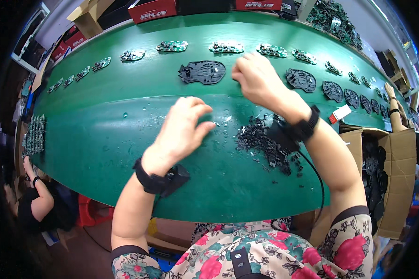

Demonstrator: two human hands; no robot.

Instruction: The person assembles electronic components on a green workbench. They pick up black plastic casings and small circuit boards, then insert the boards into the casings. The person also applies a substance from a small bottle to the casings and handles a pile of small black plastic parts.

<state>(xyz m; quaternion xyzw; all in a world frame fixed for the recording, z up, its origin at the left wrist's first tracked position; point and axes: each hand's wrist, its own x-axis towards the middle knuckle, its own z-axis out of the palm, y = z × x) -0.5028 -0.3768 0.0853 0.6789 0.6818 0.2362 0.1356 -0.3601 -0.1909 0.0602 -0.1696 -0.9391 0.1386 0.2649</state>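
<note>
My left hand [183,126] hovers over the near part of the green table [97,153]. Its thumb and fingers are spread, with nothing visible between them. Farther forward, my right hand [258,79] has its fingers curled together; what they hold, if anything, is hidden. Just left of its fingertips lies a black plastic shell [202,72], shaped like a computer mouse base with its inside facing up. Below my right wrist is a loose heap of small black plastic parts [264,142]. Each wrist wears a black strap with a small box.
Green circuit boards [226,47] form a curved row along the far side. Several more black shells [300,80] line the right. An open carton [398,172] holds dark shells; a small white-and-red box [340,114] stands near it. Stacked boards [35,135] and other people's arms [41,197] are at the sides.
</note>
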